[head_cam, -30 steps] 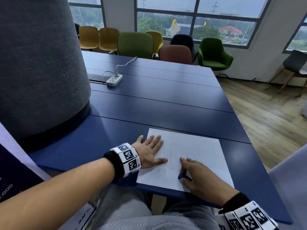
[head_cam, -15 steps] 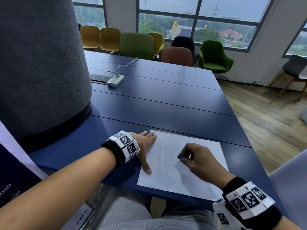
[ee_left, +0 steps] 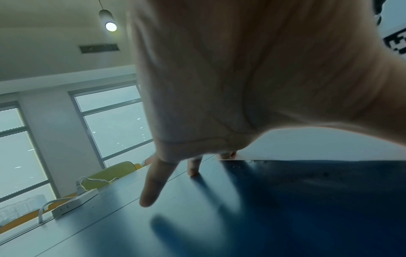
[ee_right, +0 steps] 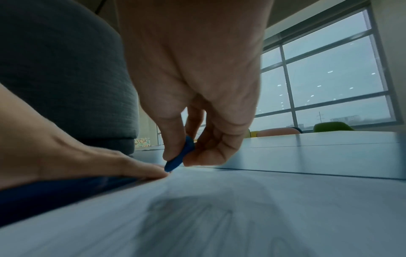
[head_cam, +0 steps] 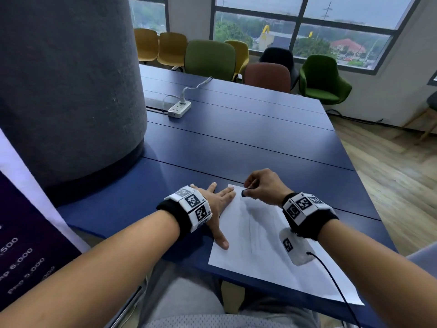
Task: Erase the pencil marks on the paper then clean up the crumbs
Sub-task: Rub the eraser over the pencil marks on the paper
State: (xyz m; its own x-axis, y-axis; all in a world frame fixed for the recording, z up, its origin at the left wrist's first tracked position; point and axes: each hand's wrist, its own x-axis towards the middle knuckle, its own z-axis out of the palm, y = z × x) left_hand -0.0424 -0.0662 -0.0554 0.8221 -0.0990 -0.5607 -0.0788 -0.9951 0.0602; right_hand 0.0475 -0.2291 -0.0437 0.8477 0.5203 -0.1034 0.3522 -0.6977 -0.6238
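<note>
A white sheet of paper [head_cam: 264,252] with faint pencil lines lies at the near edge of the blue table [head_cam: 236,143]. My left hand [head_cam: 218,204] lies flat with straight fingers, pressing the paper's left edge. My right hand [head_cam: 256,187] pinches a small blue eraser [head_cam: 244,192] between thumb and fingers at the paper's far left corner. In the right wrist view the eraser [ee_right: 179,156] points down, its tip at the paper [ee_right: 219,217] beside my left fingertips [ee_right: 153,173]. In the left wrist view my left hand [ee_left: 208,104] spreads over the table beside the paper's edge [ee_left: 307,149].
A wide grey fabric-covered column [head_cam: 66,91] stands on the table at the left. A white power strip [head_cam: 179,109] with its cable lies farther back. Coloured chairs [head_cam: 210,58] line the table's far side under the windows. Wooden floor [head_cam: 390,174] lies to the right.
My right hand moved with the eraser from the paper's near edge up to its far left corner. My left hand slid left to the paper's left edge.
</note>
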